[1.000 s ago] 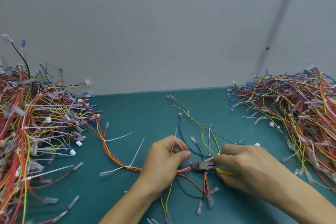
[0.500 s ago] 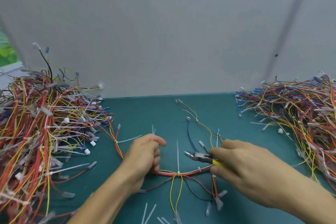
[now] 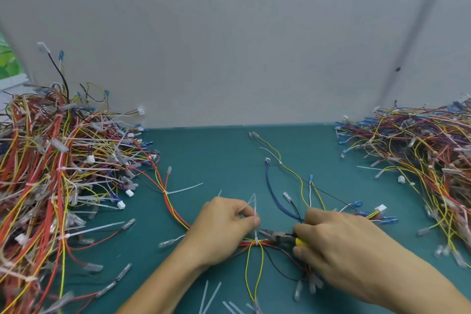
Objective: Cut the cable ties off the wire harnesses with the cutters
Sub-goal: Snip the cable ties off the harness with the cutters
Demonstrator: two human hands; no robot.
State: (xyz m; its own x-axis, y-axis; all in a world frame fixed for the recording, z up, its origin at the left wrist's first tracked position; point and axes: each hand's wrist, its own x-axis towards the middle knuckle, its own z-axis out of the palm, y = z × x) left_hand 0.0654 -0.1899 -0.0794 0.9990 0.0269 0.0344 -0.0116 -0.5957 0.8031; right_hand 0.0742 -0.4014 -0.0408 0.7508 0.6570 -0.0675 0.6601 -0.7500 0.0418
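Luckily the cable tie (image 3: 255, 222) looks light and springy: my left hand (image 3: 224, 227) pinches its tail, my right hand (image 3: 341, 245) gripping cutters (image 3: 276, 235) at its 3 o'clock.

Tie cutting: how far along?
Done: cut tie offcuts lie at the near edge. In hand: left hand pinches the tail of a cable tie on the centre harness; right hand holds the cutters, tips at it. Left: another tie further along that harness, plus the tie-filled left pile.

The left hand (image 3: 221, 227) pinches an upright white cable tie (image 3: 256, 236) on the red harness (image 3: 244, 243). The right hand (image 3: 339, 245) grips yellow-handled cutters (image 3: 276, 235), their tips at the tie's three o'clock.
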